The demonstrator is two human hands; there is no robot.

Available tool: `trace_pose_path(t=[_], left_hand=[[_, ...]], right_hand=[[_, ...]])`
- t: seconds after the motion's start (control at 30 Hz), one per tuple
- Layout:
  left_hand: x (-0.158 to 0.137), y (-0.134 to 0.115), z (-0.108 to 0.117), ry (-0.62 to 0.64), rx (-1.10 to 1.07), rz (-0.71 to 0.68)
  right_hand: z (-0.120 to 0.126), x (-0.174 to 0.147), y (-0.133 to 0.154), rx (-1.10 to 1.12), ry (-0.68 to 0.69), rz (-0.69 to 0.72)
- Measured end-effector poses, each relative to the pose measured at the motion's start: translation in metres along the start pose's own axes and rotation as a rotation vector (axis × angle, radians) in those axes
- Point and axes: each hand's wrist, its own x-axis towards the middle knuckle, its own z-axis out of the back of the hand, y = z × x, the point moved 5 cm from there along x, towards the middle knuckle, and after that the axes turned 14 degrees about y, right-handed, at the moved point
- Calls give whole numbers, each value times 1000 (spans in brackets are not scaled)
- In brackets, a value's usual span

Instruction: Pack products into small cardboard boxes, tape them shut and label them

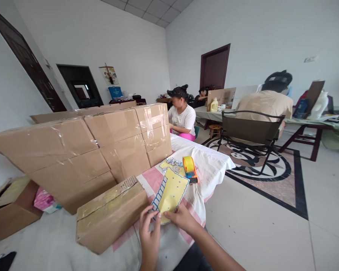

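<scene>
Both hands hold a yellow paper cutout (pixel 171 194) with blue dots, a blue outline and a blue-and-white banded strip along its left side. My left hand (pixel 150 229) pinches its lower left corner between thumb and fingers. My right hand (pixel 183 218) grips the lower right edge, thumb on top; its other fingers are hidden behind the paper. Just beyond the cutout lies another printed paper piece (pixel 169 162), yellow and grey, partly covered. To its right is an orange tape dispenser (pixel 196 176) with a roll of yellow tape (pixel 188 164).
A long taped cardboard box (pixel 110 214) lies left of my hands, before a wall of stacked cartons (pixel 121 146). The cloth-covered table (pixel 214 160) ends at the right. A person in a white shirt (pixel 183 118) sits beyond; another sits in a folding chair (pixel 248 130).
</scene>
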Motion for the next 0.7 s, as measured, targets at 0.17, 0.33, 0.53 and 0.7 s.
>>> trace_pose_path(t=[0.17,0.33,0.53,0.7], left_hand=[[-1,5,-1,-13,-19,62],[-1,7,-2,-18,-7,85],[-1,12,-2,-29,-21,105],[-2,14,-1,-69,-27,125]], right_hand=[[-1,-1,2,7,30,40],[0,-1,1,0,13,38],[-1,1,1,74,0,30],[8,9,1,87,-13,71]])
